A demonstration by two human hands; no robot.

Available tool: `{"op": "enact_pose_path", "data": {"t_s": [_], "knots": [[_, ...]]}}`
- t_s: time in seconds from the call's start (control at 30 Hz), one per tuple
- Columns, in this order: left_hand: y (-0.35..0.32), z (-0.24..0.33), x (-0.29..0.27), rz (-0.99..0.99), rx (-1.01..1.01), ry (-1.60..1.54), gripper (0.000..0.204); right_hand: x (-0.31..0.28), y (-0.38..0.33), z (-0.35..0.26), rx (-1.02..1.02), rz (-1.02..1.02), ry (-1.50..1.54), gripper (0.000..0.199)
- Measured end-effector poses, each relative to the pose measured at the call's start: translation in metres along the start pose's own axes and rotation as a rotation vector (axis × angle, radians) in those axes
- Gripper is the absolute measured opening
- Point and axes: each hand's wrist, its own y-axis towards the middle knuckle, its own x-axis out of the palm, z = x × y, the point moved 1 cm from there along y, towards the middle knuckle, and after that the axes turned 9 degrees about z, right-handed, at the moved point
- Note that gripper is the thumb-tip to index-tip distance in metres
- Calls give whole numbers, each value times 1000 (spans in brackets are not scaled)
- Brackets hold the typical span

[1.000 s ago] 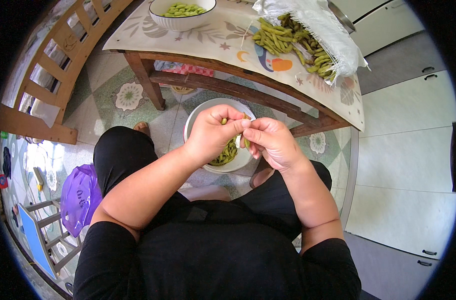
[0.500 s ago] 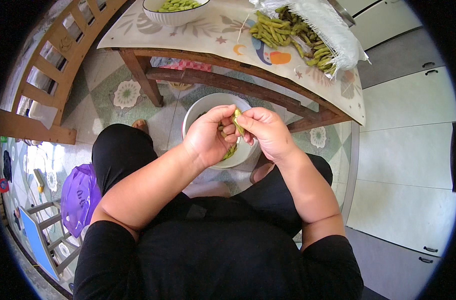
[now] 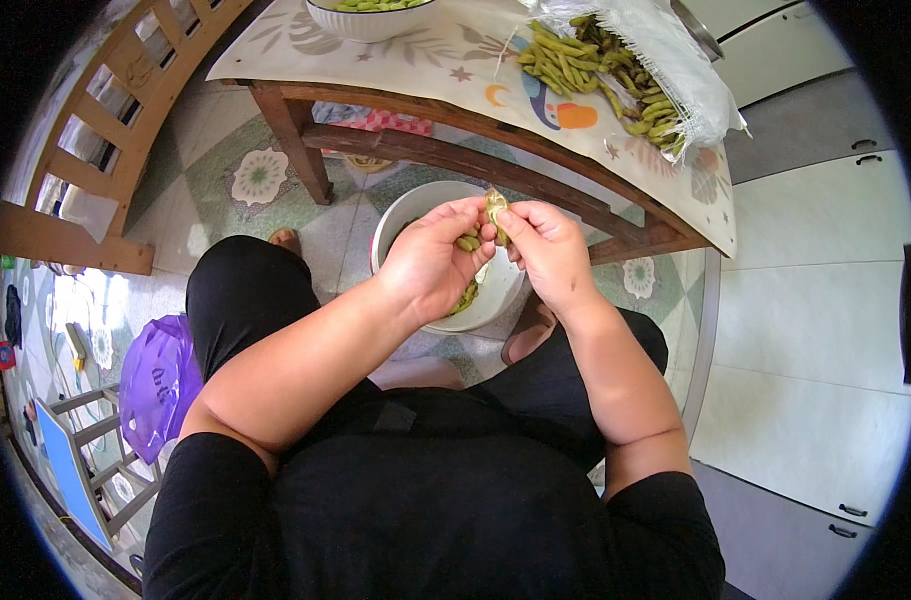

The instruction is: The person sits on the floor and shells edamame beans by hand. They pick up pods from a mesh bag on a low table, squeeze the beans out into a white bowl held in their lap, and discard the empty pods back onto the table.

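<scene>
I see my left hand (image 3: 431, 262) and my right hand (image 3: 546, 250) close together over a white bowl (image 3: 401, 215) on the floor between my knees. Both hands pinch one green pod (image 3: 496, 205), held just above the bowl. The fingers of each hand are closed on it, and the pod looks split open. A bean or two (image 3: 467, 242) sits by my left fingertips. Some green bits (image 3: 466, 297) lie in the bowl, mostly hidden under my hands, so I cannot tell how many. On the table (image 3: 456, 70) a big pile of pods (image 3: 606, 70) waits on a white bag (image 3: 691, 70). Another bowl (image 3: 366, 15) at the table's far edge holds green pieces. I think a lot is left to do.
</scene>
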Motion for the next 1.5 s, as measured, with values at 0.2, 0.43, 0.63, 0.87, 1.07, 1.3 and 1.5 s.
{"op": "enact_pose_path", "data": {"t_s": [0.2, 0.43, 0.63, 0.87, 1.07, 1.3, 1.5], "knots": [[-2, -2, -2, 47, 81, 151, 17, 4, -4, -1, 36, -27, 145, 15], [-4, -4, -4, 109, 43, 146, 10, 5, -6, 7, -93, -10, 63, 14], [-2, -5, -4, 153, 34, 113, 12, 7, 0, 17, -321, 40, -131, 15], [-4, -1, -5, 64, -13, 91, 11, 6, -3, 2, -59, -40, 49, 18], [0, 0, -5, -22, 27, 203, 12, 3, -1, 1, 138, -97, 298, 22], [1, 0, -5, 58, 122, 228, 13, -3, -1, 0, 274, -319, 281, 18], [2, -1, -7, 22, 59, 206, 13, -8, 1, 0, 275, -375, 317, 16]]}}
